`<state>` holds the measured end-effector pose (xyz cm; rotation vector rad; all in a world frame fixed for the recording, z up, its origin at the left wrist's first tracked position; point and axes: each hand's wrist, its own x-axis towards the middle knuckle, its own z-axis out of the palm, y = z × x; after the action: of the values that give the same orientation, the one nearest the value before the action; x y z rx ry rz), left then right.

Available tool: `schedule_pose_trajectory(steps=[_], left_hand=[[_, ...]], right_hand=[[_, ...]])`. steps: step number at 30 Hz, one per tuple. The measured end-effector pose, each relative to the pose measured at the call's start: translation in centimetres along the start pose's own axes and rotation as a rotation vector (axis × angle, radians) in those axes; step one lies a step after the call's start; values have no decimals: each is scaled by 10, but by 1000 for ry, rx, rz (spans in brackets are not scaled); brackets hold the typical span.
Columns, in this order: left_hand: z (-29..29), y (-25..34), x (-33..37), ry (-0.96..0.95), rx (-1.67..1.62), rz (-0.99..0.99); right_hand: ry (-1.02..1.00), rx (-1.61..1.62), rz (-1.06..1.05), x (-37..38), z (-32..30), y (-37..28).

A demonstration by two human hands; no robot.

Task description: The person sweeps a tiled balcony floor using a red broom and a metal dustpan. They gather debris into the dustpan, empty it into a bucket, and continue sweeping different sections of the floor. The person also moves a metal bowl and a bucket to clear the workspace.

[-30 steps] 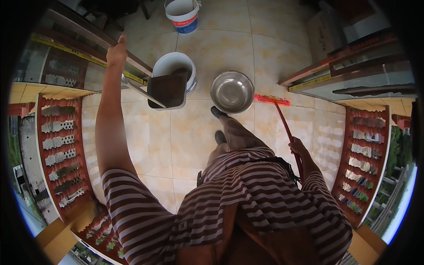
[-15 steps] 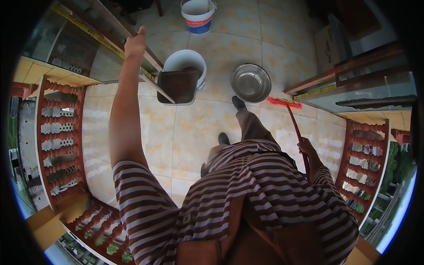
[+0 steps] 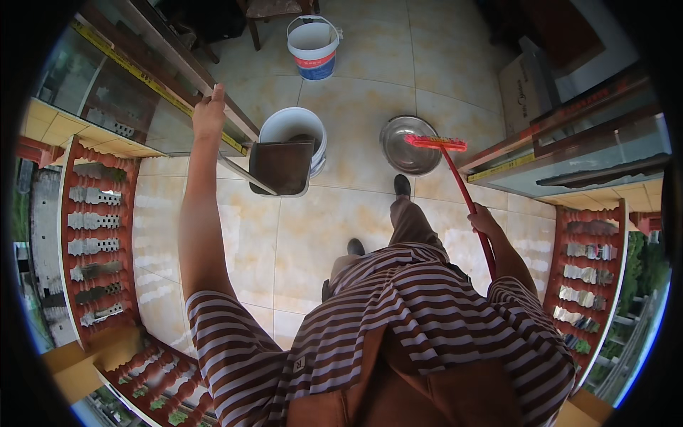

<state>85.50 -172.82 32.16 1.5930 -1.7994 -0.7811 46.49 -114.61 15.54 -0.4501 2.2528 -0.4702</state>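
My right hand (image 3: 485, 220) is closed around the red handle of a long-handled brush (image 3: 447, 144). The brush's narrow red head, with pale bristles along its edge, is over the right part of a round metal basin (image 3: 398, 154) on the floor; whether they touch I cannot tell. My left arm reaches forward, and my left hand (image 3: 208, 114) grips the wooden edge of the glass door (image 3: 238, 122) at the left, its fingers partly hidden. Near that forearm, a dark dustpan-like tray (image 3: 281, 167) with a pale rod stands against a white bucket (image 3: 290, 127).
Farther ahead stands a white, red and blue bucket (image 3: 313, 53) with its handle up. A chair (image 3: 274, 11) is behind it. Another glass door (image 3: 583, 142) and a cardboard box (image 3: 525, 85) are at the right. Red balusters (image 3: 92, 224) line the tiled floor (image 3: 320, 220).
The brush head has moved from the floor beside the basin to over the basin. My right hand has moved slightly forward. The view has shifted, and my left hand stays at the door edge.
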Motion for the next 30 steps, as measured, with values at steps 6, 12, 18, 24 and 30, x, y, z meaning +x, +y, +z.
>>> schedule_pose_trajectory(steps=[6, 12, 18, 24, 30], left_hand=[[-22, 38, -51, -139, -294, -290], [-44, 28, -146, 58, -456, -386], [-22, 65, -234, 204, -536, -463], [-19, 30, -302, 224, -617, -559], [-14, -43, -359, 242, -571, -696]], right_hand=[[-96, 151, -187, 101, -28, -84], [-279, 164, -241, 231, 27, -178], [-330, 1, -163, 312, 106, -195], [-353, -514, -259, 251, 160, -106], [-475, -672, -231, 134, 104, 3]])
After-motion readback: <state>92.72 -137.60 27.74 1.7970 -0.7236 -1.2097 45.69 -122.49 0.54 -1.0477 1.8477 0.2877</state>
